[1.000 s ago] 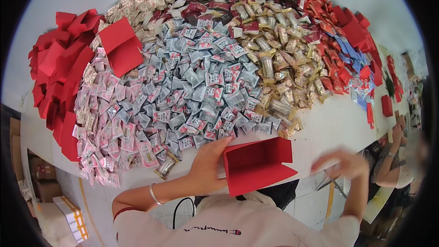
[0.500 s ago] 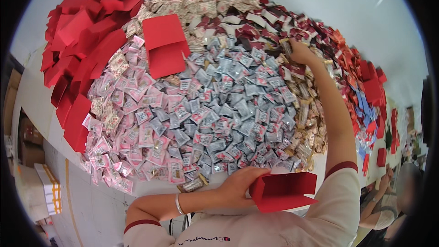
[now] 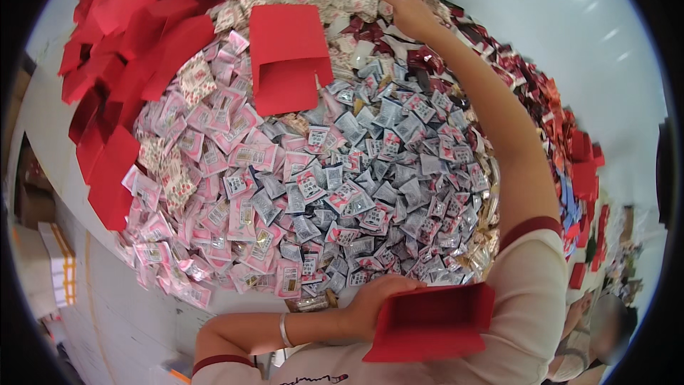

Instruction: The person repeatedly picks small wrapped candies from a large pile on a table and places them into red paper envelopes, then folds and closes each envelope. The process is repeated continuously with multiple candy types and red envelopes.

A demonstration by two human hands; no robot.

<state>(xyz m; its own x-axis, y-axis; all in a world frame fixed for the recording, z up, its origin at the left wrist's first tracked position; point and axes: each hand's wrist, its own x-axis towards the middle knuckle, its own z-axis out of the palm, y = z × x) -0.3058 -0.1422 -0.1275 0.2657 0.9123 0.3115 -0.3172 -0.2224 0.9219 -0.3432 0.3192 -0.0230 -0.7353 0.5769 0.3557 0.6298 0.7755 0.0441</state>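
My left hand is closed on the side of an open red cardboard box, held near my chest with its mouth facing up and its flap toward me. At the far side of the heap, my right hand is stretched out over cream floral packets, beside dark maroon packets. Its fingers look extended and apart, with the tips at the edge of the cream packets. Pink-and-white packets and grey-blue packets spread between my arms. A gold-brown packet lies by my left wrist.
Folded red boxes are piled at the left. Another open red box rests on the heap. Gold packets lie under my right arm, with orange-red packets farther right. A white carton stands at lower left; another person is at lower right.
My right hand has moved from the maroon packets, where it held a gold-brown packet, farther away and left to the cream ones. The red box in my left hand has tipped slightly toward me.
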